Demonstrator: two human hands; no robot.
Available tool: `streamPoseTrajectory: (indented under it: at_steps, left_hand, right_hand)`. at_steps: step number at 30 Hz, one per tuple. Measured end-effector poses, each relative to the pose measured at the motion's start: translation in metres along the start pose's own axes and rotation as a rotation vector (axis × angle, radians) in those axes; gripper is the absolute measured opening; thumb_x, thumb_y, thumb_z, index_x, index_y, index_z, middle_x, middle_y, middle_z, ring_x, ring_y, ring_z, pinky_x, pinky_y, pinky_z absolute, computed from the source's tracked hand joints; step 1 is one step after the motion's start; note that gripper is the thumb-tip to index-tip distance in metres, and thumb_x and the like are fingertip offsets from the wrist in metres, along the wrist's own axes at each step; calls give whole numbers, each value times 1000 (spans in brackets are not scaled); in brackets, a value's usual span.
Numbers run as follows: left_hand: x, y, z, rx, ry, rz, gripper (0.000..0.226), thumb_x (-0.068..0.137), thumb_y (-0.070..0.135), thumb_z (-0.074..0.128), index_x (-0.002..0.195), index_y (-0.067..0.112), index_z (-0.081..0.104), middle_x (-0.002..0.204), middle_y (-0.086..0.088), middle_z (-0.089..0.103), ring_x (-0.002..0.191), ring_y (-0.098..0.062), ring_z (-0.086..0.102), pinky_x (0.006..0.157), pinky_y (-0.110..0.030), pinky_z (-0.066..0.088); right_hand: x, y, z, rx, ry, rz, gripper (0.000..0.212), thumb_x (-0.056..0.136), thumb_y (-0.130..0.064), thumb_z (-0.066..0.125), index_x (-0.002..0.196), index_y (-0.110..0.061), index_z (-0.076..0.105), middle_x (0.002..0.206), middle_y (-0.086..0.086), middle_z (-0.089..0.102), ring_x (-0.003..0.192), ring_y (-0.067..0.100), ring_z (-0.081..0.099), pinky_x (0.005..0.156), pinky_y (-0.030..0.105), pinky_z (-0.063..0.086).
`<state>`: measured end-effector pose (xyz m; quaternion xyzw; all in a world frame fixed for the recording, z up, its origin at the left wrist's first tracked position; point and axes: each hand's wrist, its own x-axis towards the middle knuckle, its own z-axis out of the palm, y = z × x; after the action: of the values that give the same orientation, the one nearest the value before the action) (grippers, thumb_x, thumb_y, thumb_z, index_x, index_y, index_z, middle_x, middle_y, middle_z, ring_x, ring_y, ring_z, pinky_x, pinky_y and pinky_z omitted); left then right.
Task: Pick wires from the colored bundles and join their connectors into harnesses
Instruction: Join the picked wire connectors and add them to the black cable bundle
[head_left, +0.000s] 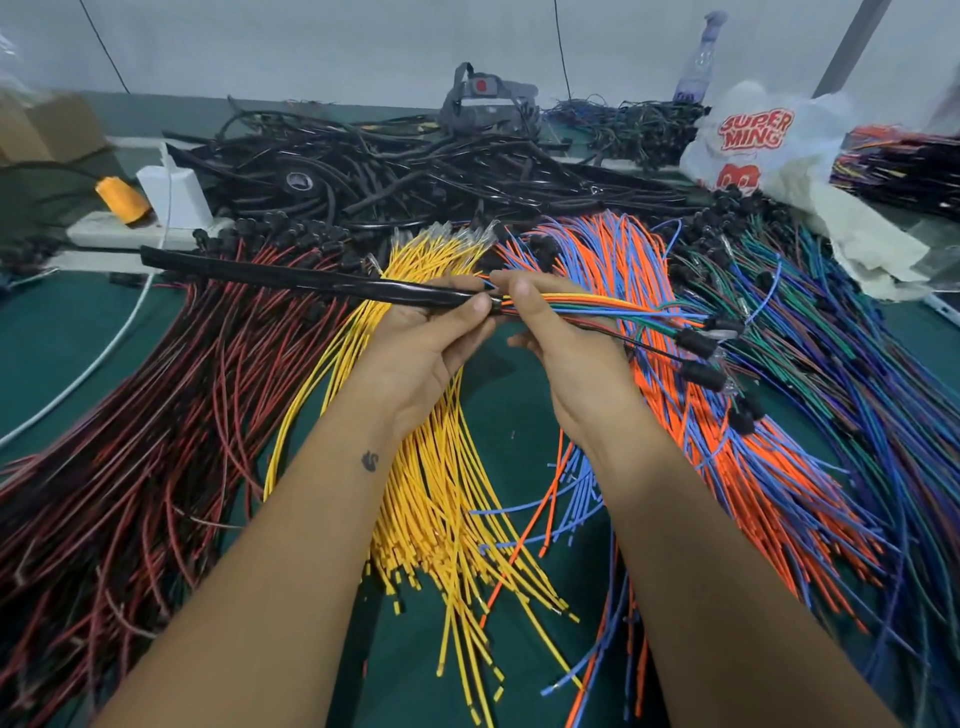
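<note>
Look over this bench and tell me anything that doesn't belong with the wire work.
A white plastic shopping bag with red lettering lies at the far right, its lower edge lapping onto the green and blue wires. A clear bottle stands behind it. Neither is wiring stock. The left hand and right hand hold the harness normally.

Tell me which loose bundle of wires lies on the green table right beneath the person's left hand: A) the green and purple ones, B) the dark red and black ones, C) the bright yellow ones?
C: the left hand, gripping the black sleeve, sits directly over the bright yellow wires fanned across the green table.
</note>
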<state>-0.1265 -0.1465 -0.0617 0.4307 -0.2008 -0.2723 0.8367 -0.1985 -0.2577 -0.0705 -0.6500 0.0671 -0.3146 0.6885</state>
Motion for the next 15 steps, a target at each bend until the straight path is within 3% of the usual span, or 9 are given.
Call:
streamPoseTrajectory:
  at_steps: [3,6,9,15]
  left_hand:
    - [1,0,-1,-19,-2,33,18,88,-8,53,88,9,60,78,-1,73,75,-9,70,67,-13,53]
    - [4,0,-3,-65,40,84,16,86,-7,54,88,9,60,84,-3,74,80,-11,70,70,-15,54]
    - [6,1,-7,-122,101,77,18,88,-6,55,86,10,61,84,-4,74,79,-13,70,68,-14,54]
    - [6,2,-7,-116,128,55,18,90,-5,55,85,11,62,81,-3,74,74,-13,70,65,-14,54]
  right_hand:
    - [1,-1,1,48,-8,63,14,95,-22,59,102,-21,71,100,1,70,84,13,60,67,24,47]
    - [2,-4,3,284,35,186,13,94,-19,57,101,-14,67,89,2,67,68,12,61,59,19,48]
    - [4,-7,-1,483,114,241,10,94,-13,56,91,-14,66,82,-2,70,64,11,66,58,18,51]
    - [5,-4,-3,397,127,132,13,92,-3,58,85,-11,65,74,0,71,65,13,69,65,20,54]
